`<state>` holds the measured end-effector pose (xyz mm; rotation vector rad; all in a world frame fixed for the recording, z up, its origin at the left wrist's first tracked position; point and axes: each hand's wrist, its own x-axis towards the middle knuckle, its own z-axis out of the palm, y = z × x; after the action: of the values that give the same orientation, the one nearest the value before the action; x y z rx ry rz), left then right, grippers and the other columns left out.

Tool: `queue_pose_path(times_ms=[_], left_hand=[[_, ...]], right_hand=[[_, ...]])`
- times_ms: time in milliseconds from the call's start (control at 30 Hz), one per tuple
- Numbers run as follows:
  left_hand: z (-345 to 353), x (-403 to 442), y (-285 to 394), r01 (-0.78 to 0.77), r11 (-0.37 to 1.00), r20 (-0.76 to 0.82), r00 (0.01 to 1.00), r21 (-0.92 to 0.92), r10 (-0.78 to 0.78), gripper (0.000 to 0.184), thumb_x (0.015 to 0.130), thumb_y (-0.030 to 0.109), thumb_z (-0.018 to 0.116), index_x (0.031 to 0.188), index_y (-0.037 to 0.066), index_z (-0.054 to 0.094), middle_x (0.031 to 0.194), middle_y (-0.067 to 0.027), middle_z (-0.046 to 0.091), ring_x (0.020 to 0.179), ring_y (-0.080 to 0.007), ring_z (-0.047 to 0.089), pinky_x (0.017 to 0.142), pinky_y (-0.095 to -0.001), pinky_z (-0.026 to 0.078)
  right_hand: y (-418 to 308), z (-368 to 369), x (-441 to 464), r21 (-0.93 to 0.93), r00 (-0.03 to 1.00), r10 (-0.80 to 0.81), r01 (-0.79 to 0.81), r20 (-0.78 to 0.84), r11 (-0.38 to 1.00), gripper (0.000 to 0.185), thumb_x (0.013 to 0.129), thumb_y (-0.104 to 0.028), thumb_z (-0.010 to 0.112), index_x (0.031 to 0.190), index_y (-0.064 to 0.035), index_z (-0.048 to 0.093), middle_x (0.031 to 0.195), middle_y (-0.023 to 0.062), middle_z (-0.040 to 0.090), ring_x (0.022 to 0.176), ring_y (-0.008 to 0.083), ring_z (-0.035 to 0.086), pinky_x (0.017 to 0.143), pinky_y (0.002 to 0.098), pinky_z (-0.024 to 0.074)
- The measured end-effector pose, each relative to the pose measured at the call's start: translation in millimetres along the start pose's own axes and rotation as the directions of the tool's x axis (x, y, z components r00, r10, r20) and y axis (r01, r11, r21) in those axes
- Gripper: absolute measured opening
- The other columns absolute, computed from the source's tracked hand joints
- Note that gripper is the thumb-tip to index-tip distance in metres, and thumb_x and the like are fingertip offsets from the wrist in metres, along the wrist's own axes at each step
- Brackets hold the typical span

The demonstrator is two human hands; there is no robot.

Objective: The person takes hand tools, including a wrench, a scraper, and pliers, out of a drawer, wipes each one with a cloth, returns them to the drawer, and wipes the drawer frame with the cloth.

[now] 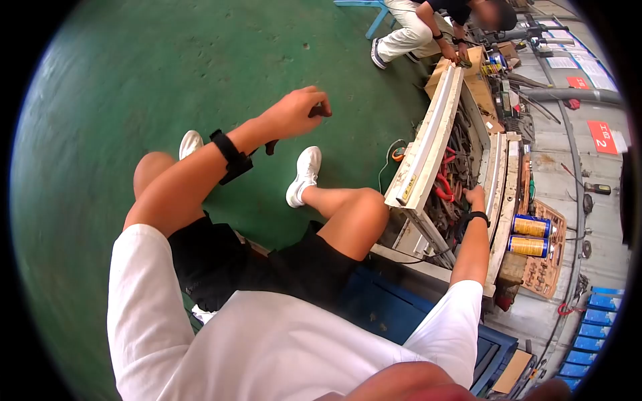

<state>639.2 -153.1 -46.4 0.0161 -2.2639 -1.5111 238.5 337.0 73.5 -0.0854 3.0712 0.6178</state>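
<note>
My right hand (475,195) reaches into a worn white metal drawer (416,175) full of jumbled tools. Its bent fingers are among the tools, and their tips are hidden. Just left of it lie red-handled pliers (443,188). Over the green floor, my left hand (302,111) is raised in the air, apart from the drawer. Its fingers are curled and slightly blurred; a dark patch shows inside them that I cannot make out. A black band with a dark device (232,157) is around my left wrist.
Across the drawer's far end, a crouching person (447,43) has both hands at a wooden box (476,87). On the right are two blue-and-yellow cans (531,226), an orange socket case (543,267) and blue bins (594,331). A blue stool (376,19) stands at the back.
</note>
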Motion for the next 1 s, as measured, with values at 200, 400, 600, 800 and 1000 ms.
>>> queue_pose_path(times_ms=[200, 400, 600, 800, 1000], left_hand=[[9.3, 5.0, -17.2, -0.081, 0.993, -0.062, 0.994, 0.085, 0.087, 0.019, 0.083, 0.002, 0.059, 0.101, 0.000, 0.058, 0.091, -0.0170, 0.061, 0.084, -0.0316, 0.063, 0.075, -0.0396, 0.051], [14.3, 16.6, -0.4, 0.109, 0.991, -0.162, 0.979, -0.078, -0.121, 0.021, 0.097, 0.016, 0.056, 0.102, 0.002, 0.040, 0.074, -0.0157, 0.060, 0.066, -0.0306, 0.058, 0.063, -0.0406, 0.046], [32.0, 33.5, 8.6, 0.050, 0.984, -0.051, 0.997, -0.173, -0.059, 0.023, 0.101, 0.021, 0.054, 0.100, 0.003, 0.041, 0.077, -0.0128, 0.060, 0.068, -0.0217, 0.055, 0.065, -0.0365, 0.046], [46.1, 33.5, 100.8, -0.202, 0.880, 0.083, 0.962, -0.429, 0.261, 0.025, 0.101, 0.026, 0.057, 0.096, 0.005, 0.045, 0.080, -0.0021, 0.051, 0.075, -0.0101, 0.047, 0.067, -0.0301, 0.043], [46.2, -0.7, 183.0, -0.273, 0.741, 0.269, 0.810, -0.613, 0.521, 0.025, 0.099, 0.027, 0.059, 0.095, 0.005, 0.047, 0.077, -0.0051, 0.054, 0.073, -0.0112, 0.048, 0.064, -0.0323, 0.043]], right_hand=[[-24.4, -14.4, -6.1, 0.014, 0.994, -0.093, 0.094, -0.064, 0.995, 0.032, 0.091, -0.024, 0.064, 0.110, 0.0004, 0.069, 0.110, 0.0221, 0.068, 0.104, 0.0404, 0.063, 0.093, 0.0489, 0.0510], [-18.9, -54.2, -17.0, 0.130, 0.957, -0.289, 0.288, -0.010, 0.949, 0.030, 0.091, -0.014, 0.054, 0.114, -0.0004, 0.068, 0.106, 0.0203, 0.070, 0.099, 0.0332, 0.067, 0.086, 0.0410, 0.0520], [-38.4, -130.3, -145.5, 0.607, 0.934, -0.356, 0.277, 0.010, 0.745, 0.033, 0.097, -0.015, 0.052, 0.126, -0.0019, 0.059, 0.103, 0.0153, 0.069, 0.092, 0.0201, 0.066, 0.082, 0.0327, 0.0518], [-109.6, -142.5, -363.1, 0.867, 0.875, -0.443, 0.364, -0.194, 0.340, 0.049, 0.095, -0.027, 0.065, 0.136, -0.0048, 0.051, 0.102, 0.0137, 0.070, 0.090, 0.0169, 0.066, 0.080, 0.0299, 0.0516], [-173.8, -52.2, -401.8, 0.849, 0.791, -0.491, 0.499, -0.365, 0.173, 0.037, 0.094, -0.025, 0.067, 0.117, 0.0023, 0.060, 0.093, 0.0154, 0.071, 0.077, 0.0192, 0.070, 0.071, 0.0337, 0.0540]])
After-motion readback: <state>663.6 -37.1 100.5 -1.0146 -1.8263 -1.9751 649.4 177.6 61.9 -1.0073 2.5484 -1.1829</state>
